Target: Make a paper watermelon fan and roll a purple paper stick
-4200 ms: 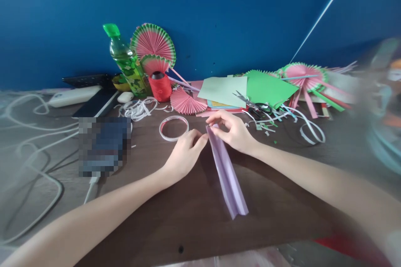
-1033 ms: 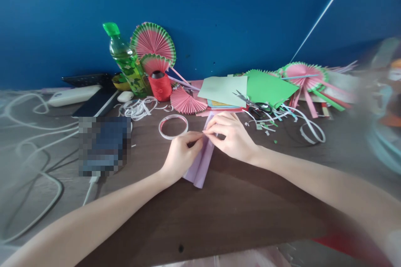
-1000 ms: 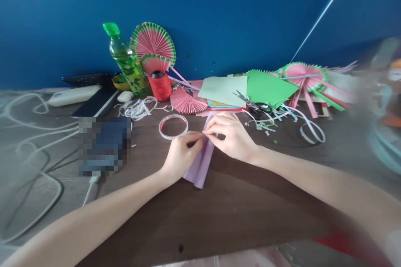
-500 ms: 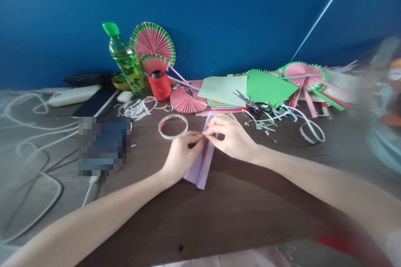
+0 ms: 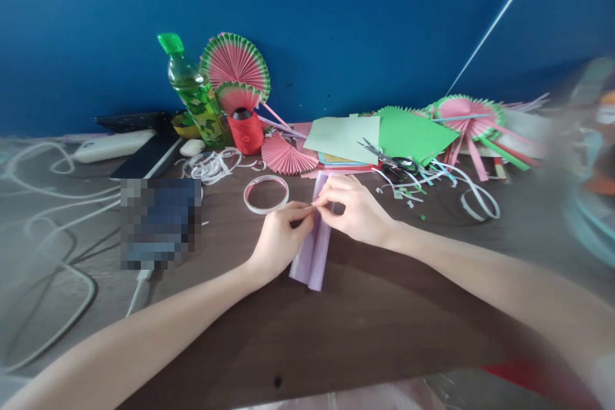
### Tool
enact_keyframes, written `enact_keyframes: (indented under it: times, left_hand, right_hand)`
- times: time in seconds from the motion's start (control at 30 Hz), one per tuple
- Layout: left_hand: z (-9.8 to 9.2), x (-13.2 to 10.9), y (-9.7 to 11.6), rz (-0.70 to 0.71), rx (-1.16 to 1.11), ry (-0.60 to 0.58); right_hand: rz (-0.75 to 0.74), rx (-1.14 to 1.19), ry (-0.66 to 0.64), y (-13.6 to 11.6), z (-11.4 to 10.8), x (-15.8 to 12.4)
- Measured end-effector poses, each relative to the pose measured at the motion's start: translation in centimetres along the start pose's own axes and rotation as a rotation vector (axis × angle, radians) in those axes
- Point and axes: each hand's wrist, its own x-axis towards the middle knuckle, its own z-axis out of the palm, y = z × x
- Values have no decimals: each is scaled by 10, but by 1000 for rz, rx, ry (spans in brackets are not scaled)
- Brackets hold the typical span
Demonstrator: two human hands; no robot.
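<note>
A sheet of purple paper, partly rolled or folded lengthwise, lies on the dark table between my hands. My left hand pinches at the paper's middle from the left, thumb and forefinger together. From the right, my right hand pinches at the same spot, its fingertips almost meeting the left ones. Whether anything small sits between the fingertips is hidden. Just beyond my left hand lies a roll of white tape with a red inner ring.
At the back stand a green bottle, pink-and-green paper fans and a red spool. Coloured sheets, scissors and paper scraps lie back right. A blurred-out device with white cables is at left.
The near end of the purple paper has shifted slightly to the right, and its right part looks more rounded. Both hands stay in nearly the same place.
</note>
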Motion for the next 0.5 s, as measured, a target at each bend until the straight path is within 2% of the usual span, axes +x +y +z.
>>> enact_keyframes:
  times: [0.27,0.37,0.5]
  left_hand:
    - [1,2,-1,-18,-14,12]
    - [-1,2,-1,-27,8,13]
    - [-2,3,-1,-34,35,19]
  right_hand:
    - [123,123,115,7,-6,3]
    - [238,151,187,18,-14,9]
    - [454,154,301,47,-31,18]
